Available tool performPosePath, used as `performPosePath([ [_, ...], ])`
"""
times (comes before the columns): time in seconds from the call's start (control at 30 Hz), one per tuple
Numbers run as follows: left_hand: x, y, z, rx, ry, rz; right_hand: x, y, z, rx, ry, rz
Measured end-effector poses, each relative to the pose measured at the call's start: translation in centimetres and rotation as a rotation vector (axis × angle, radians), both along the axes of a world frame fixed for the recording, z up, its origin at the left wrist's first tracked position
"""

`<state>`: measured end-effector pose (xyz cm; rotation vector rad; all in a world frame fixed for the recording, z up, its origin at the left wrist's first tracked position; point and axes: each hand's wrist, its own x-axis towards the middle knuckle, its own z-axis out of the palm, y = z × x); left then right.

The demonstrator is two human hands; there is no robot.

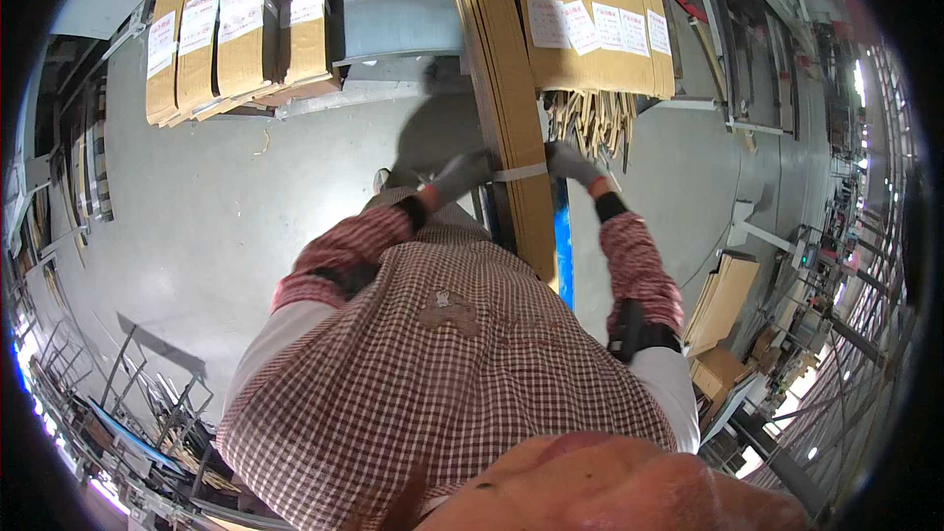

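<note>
Your left hand is gloved and pressed against the near face of the upright cardboard bundle; you cannot see its fingertips where they meet the white strap. Your right hand grips the far side of the strap, and the bundle's edge hides its palm. Whether either hand closes fully on the strap cannot be told. Your own torso covers the bundle's lower end and the blue part beside it. The labels on the leaning cardboard sheets are too small to read. The stack at the upper left is cut off by the picture's rim.
</note>
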<state>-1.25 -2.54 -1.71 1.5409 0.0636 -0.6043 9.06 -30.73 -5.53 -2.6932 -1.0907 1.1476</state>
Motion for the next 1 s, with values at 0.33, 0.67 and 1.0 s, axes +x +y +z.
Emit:
performPosePath([
  [0.33, 0.2, -1.3, -17.9, 0.129, -0.206, -0.331, -8.2, 13.2, 11.3, 0.853, -0.013, -1.110],
  [0.67, 1.8, -0.5, 4.1, -0.117, -0.498, -0.386, -13.4, 12.6, 7.9, 0.457, -0.676, -0.739],
  [1.0, 2.1, -6.4, 1.0, 0.671, -0.661, -0.336, -4.7, 6.1, 12.2, 0.394, 0.095, -0.332],
])
